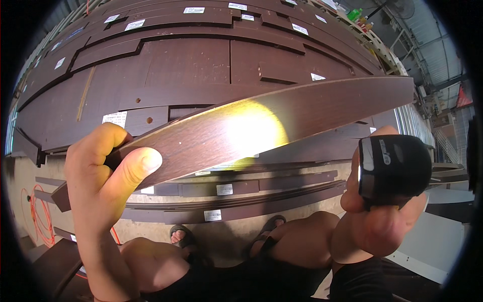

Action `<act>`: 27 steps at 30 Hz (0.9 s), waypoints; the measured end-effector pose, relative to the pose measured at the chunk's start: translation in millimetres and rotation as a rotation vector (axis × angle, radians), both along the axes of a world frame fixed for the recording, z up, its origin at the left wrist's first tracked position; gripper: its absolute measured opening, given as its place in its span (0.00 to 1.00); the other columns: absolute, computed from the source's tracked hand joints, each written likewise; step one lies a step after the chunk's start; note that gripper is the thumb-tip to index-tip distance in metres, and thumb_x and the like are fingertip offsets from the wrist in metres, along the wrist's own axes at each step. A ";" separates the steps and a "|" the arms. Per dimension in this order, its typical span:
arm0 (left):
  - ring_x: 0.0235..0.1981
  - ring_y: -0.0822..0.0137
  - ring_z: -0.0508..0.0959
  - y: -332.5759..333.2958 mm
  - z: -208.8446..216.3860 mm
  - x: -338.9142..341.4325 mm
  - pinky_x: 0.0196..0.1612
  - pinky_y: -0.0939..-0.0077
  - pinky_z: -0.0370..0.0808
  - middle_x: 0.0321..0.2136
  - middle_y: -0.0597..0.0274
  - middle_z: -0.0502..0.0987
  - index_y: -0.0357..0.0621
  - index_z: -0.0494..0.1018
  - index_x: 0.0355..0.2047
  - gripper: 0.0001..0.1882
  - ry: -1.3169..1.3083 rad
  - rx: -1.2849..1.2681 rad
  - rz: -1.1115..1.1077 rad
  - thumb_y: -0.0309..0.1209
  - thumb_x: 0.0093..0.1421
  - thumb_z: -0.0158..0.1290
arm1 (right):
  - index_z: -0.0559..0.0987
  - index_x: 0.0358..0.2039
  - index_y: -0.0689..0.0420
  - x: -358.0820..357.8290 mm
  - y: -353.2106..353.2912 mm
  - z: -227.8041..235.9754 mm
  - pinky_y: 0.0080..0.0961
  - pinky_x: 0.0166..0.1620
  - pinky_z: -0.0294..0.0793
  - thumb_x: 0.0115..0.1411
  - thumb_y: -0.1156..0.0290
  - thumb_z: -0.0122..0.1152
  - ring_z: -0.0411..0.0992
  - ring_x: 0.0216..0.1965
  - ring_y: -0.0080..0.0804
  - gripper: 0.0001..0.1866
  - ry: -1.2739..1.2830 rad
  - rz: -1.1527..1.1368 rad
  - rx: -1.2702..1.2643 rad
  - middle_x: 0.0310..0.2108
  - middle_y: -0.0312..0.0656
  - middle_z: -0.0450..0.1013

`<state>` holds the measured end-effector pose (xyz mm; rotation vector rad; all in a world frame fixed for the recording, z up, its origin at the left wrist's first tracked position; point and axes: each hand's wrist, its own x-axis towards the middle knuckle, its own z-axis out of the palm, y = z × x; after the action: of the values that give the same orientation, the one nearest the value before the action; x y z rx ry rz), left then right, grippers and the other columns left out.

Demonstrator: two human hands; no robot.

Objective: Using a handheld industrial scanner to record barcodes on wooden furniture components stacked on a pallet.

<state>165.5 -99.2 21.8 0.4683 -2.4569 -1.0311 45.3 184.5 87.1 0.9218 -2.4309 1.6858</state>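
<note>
My left hand (pixel 103 173) grips a long dark brown wooden board (pixel 332 108) near its left end, thumb pressed on the face and fingers curled around the upper edge. The board slants upward to the right across the view. On the right, my right hand (pixel 385 221) is wrapped around a black flashlight (pixel 395 166), whose head stands apart from the board. A bright white patch of light with a yellow rim falls on the middle of the board. Most of the right hand's fingers are hidden by the flashlight and the thumb.
Beyond the board lies a wide layer of brown panels (pixel 186 63) with white labels. Labelled narrow boards (pixel 297 183) are below it, near my feet. An orange hose (pixel 43 221) is coiled at left. Pale panels (pixel 427 236) are at right; bottles (pixel 354 14) stand far right.
</note>
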 end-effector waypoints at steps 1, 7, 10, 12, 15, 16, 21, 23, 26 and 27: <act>0.20 0.72 0.64 -0.4 -0.6 0.9 0.24 0.75 0.62 0.16 0.63 0.65 0.34 0.71 0.25 0.26 -0.002 0.012 0.001 0.46 0.51 0.67 | 0.77 0.38 0.68 0.9 -2.1 -2.5 0.13 0.21 0.57 0.53 0.38 0.66 0.64 0.19 0.17 0.38 -0.004 0.002 -0.003 0.21 0.38 0.68; 0.20 0.73 0.65 3.1 -1.0 -3.0 0.24 0.76 0.62 0.16 0.62 0.66 0.34 0.71 0.25 0.24 -0.004 0.080 -0.025 0.43 0.51 0.68 | 0.77 0.35 0.67 5.0 -4.7 -7.0 0.14 0.23 0.56 0.49 0.35 0.67 0.64 0.19 0.17 0.40 -0.039 -0.103 -0.006 0.21 0.38 0.69; 0.19 0.73 0.65 3.2 -1.5 -3.6 0.23 0.76 0.62 0.16 0.62 0.66 0.34 0.71 0.24 0.25 -0.005 0.066 -0.033 0.44 0.51 0.69 | 0.77 0.33 0.66 5.0 -6.4 -4.7 0.15 0.23 0.57 0.47 0.33 0.67 0.64 0.18 0.18 0.41 -0.091 -0.102 0.042 0.20 0.37 0.68; 0.19 0.72 0.65 3.6 -1.5 -4.1 0.23 0.75 0.62 0.16 0.62 0.66 0.33 0.71 0.24 0.26 -0.005 0.040 -0.036 0.45 0.51 0.69 | 0.76 0.34 0.66 4.7 -7.2 -4.4 0.14 0.24 0.59 0.46 0.35 0.70 0.65 0.19 0.19 0.40 -0.165 -0.073 0.032 0.21 0.37 0.70; 0.18 0.71 0.64 3.3 -2.6 -4.6 0.22 0.74 0.62 0.15 0.61 0.66 0.34 0.71 0.24 0.26 -0.002 0.025 -0.031 0.46 0.51 0.70 | 0.76 0.36 0.67 3.9 -6.6 -6.8 0.14 0.24 0.65 0.44 0.37 0.74 0.69 0.20 0.20 0.40 -0.227 -0.046 0.029 0.23 0.38 0.72; 0.18 0.71 0.64 1.5 -3.8 -3.4 0.22 0.74 0.62 0.15 0.61 0.66 0.34 0.72 0.23 0.27 -0.008 0.040 -0.023 0.47 0.52 0.69 | 0.76 0.37 0.67 4.1 -8.0 -8.1 0.14 0.24 0.67 0.43 0.38 0.75 0.70 0.20 0.20 0.41 -0.244 -0.036 0.031 0.25 0.39 0.73; 0.16 0.69 0.64 3.7 -3.1 -5.8 0.22 0.74 0.63 0.14 0.59 0.66 0.35 0.72 0.23 0.27 -0.006 0.037 -0.024 0.49 0.52 0.69 | 0.76 0.37 0.68 2.5 -9.9 -14.4 0.15 0.24 0.67 0.45 0.40 0.73 0.70 0.21 0.20 0.38 -0.221 0.053 0.070 0.26 0.40 0.73; 0.23 0.78 0.64 5.6 0.3 -7.1 0.25 0.79 0.61 0.18 0.68 0.67 0.33 0.71 0.26 0.24 -0.115 0.082 -0.067 0.44 0.56 0.66 | 0.76 0.36 0.68 0.6 -10.7 -19.5 0.15 0.25 0.68 0.46 0.41 0.73 0.71 0.21 0.21 0.38 -0.193 0.104 0.090 0.26 0.40 0.73; 0.21 0.77 0.67 5.9 -0.6 -6.6 0.25 0.80 0.63 0.17 0.65 0.71 0.32 0.74 0.27 0.22 -0.123 0.037 -0.051 0.42 0.58 0.65 | 0.77 0.36 0.68 -0.1 -17.9 -28.8 0.16 0.25 0.68 0.47 0.42 0.72 0.71 0.22 0.21 0.36 -0.144 0.195 0.115 0.27 0.40 0.72; 0.21 0.77 0.67 6.3 -0.1 -6.5 0.25 0.80 0.63 0.17 0.65 0.71 0.32 0.74 0.27 0.22 -0.129 0.038 -0.047 0.42 0.58 0.65 | 0.77 0.36 0.68 -0.8 -19.8 -31.5 0.16 0.25 0.68 0.47 0.42 0.71 0.71 0.22 0.21 0.36 -0.129 0.223 0.123 0.27 0.41 0.72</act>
<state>159.0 -92.9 21.7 0.5065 -2.5770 -1.0997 44.5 164.6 55.6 1.1746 -2.6281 1.7279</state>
